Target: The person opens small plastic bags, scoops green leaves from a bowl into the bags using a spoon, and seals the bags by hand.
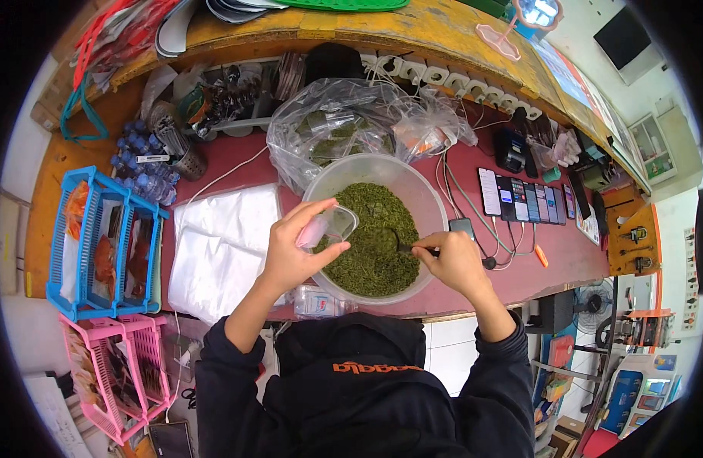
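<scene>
A large translucent tub (437, 229) holds a heap of chopped dried green leaves (367, 256). Over its left side, my left hand (296, 240) grips a small clear plastic cup (340, 222), tilted with its mouth toward the tub. What is inside the cup I cannot make out. At the tub's right side, my right hand (447, 256) is closed on the handle of a dark spoon (405, 247). The spoon's head sits in the leaves. Behind the tub lies a clear plastic bag (290, 145) with more green leaves in it.
Stacked clear plastic bags (222, 259) lie on the left. Blue baskets (99, 252) stand farther left, above a pink rack (119, 374). Several phones (523, 200) with cables line the right side. A plastic bottle (321, 302) lies at the front edge.
</scene>
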`<state>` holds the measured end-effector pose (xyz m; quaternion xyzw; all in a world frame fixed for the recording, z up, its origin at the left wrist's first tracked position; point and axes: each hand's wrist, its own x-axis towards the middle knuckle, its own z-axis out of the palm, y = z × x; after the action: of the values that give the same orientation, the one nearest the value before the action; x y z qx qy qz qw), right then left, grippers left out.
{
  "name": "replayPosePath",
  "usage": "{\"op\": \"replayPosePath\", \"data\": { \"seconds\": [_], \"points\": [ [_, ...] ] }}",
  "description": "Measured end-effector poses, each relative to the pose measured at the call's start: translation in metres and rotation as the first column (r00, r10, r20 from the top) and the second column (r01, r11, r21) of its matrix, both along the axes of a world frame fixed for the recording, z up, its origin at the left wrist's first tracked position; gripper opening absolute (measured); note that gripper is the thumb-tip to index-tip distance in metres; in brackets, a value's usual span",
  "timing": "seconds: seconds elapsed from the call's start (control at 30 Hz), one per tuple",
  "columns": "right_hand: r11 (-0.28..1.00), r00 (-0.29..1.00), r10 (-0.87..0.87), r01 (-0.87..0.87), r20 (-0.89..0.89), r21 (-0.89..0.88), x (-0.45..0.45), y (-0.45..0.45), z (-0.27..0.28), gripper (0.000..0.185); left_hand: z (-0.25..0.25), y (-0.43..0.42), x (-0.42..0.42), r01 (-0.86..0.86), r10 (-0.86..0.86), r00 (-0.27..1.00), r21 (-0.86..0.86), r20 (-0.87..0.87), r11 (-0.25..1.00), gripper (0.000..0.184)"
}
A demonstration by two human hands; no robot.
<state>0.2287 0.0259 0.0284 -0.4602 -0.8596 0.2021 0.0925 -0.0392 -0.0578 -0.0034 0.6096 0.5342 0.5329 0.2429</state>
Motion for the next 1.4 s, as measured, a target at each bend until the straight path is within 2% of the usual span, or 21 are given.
{"op": "replayPosePath", "data": {
  "seconds": [0.03,0.13,0.2,0.23,0.3,0.4,0.53,0.6,0.67,0.73,0.83,0.87,0.93,0.97,1.0,1.07,1.17,1.23,1.33,1.37,1.4],
  "points": [
    [1.0,1.0,0.002,-0.002,-0.001,0.001,0.0,-0.002,0.004,0.012,-0.003,0.002,0.003,-0.002,0.002,1.0,0.001,-0.001,1.0,0.06],
    [0.989,0.996,-0.034,0.046,-0.086,0.141,-0.003,-0.01,0.017,0.011,-0.008,0.004,0.015,-0.043,0.043,0.981,0.006,-0.19,0.999,0.059],
    [0.937,0.976,-0.002,0.078,-0.218,0.34,-0.01,-0.018,0.017,0.011,-0.004,0.005,0.03,-0.074,0.046,0.976,-0.126,-0.211,0.989,0.057],
    [0.937,0.976,-0.002,0.078,-0.218,0.34,-0.013,-0.02,0.016,0.011,-0.005,0.006,0.035,-0.083,0.053,0.974,-0.129,-0.22,0.988,0.057],
    [0.824,0.978,0.079,0.045,-0.194,0.565,-0.018,-0.024,0.013,0.012,-0.001,0.01,0.043,-0.101,0.069,0.972,-0.134,-0.225,0.986,0.057],
    [0.779,0.99,0.053,0.041,-0.131,0.626,-0.019,-0.029,0.01,0.013,-0.003,0.012,0.047,-0.135,0.102,0.97,-0.136,-0.221,0.981,0.057],
    [0.81,0.973,-0.004,0.137,-0.229,0.571,-0.005,-0.026,0.037,0.013,-0.008,0.009,0.044,-0.234,0.204,0.943,-0.086,-0.264,0.969,0.057],
    [0.905,0.98,-0.108,0.166,-0.166,0.39,0.005,-0.025,0.055,0.011,-0.013,0.008,0.043,-0.278,0.264,0.92,-0.007,-0.289,0.96,0.057],
    [0.893,0.986,-0.052,0.116,-0.156,0.435,0.006,-0.02,0.055,0.007,-0.016,0.008,0.046,-0.312,0.319,0.896,0.075,-0.309,0.947,0.056],
    [0.954,1.0,-0.029,0.028,0.002,0.298,0.0,-0.018,0.044,0.006,-0.016,0.01,0.051,-0.344,0.405,0.864,0.239,-0.298,0.908,0.057],
    [0.956,0.995,-0.006,-0.024,0.099,0.292,-0.017,-0.007,0.01,0.006,-0.013,0.01,0.046,-0.378,0.452,0.867,0.312,-0.212,0.872,0.059],
    [0.949,0.984,-0.003,-0.053,0.176,0.31,-0.021,-0.005,-0.008,0.006,-0.014,0.01,0.044,-0.375,0.448,0.868,0.309,-0.214,0.874,0.059],
    [0.961,0.958,0.041,-0.116,0.284,0.252,-0.031,-0.009,-0.04,0.006,-0.017,0.01,0.038,-0.373,0.402,0.882,0.158,-0.244,0.914,0.056],
    [0.944,0.954,0.15,-0.216,0.258,0.249,-0.032,-0.014,-0.048,0.005,-0.017,0.007,0.036,-0.333,0.362,0.904,0.158,-0.226,0.93,0.054],
    [0.943,0.954,0.154,-0.219,0.257,0.249,-0.033,-0.015,-0.044,0.005,-0.012,0.003,0.034,-0.336,0.366,0.902,0.159,-0.227,0.928,0.054],
    [0.961,0.974,0.22,-0.225,0.048,0.164,-0.033,-0.024,-0.029,0.007,0.003,-0.007,0.033,-0.267,0.3,0.944,0.218,-0.135,0.939,0.054],
    [0.978,0.985,0.169,-0.165,-0.022,0.124,-0.023,-0.017,-0.012,0.009,-0.008,-0.005,0.021,-0.288,0.314,0.941,0.189,-0.124,0.939,0.053],
    [0.99,0.987,0.116,-0.106,-0.115,0.091,-0.016,-0.013,0.001,0.011,0.0,-0.008,0.024,-0.257,0.298,0.946,0.27,-0.126,0.928,0.053],
    [0.988,0.998,0.043,-0.038,-0.035,0.147,-0.015,-0.015,-0.002,0.009,-0.005,-0.004,0.027,-0.263,0.271,0.962,0.17,-0.025,0.95,0.052],
    [0.978,0.999,0.034,-0.042,0.042,0.203,-0.019,-0.016,-0.012,0.008,-0.006,0.002,0.022,-0.294,0.315,0.941,0.163,-0.126,0.942,0.052],
    [0.977,0.999,0.031,-0.039,0.041,0.211,-0.024,-0.016,-0.024,0.008,-0.007,0.002,0.022,-0.291,0.314,0.941,0.171,-0.124,0.941,0.052]
  ]
}}
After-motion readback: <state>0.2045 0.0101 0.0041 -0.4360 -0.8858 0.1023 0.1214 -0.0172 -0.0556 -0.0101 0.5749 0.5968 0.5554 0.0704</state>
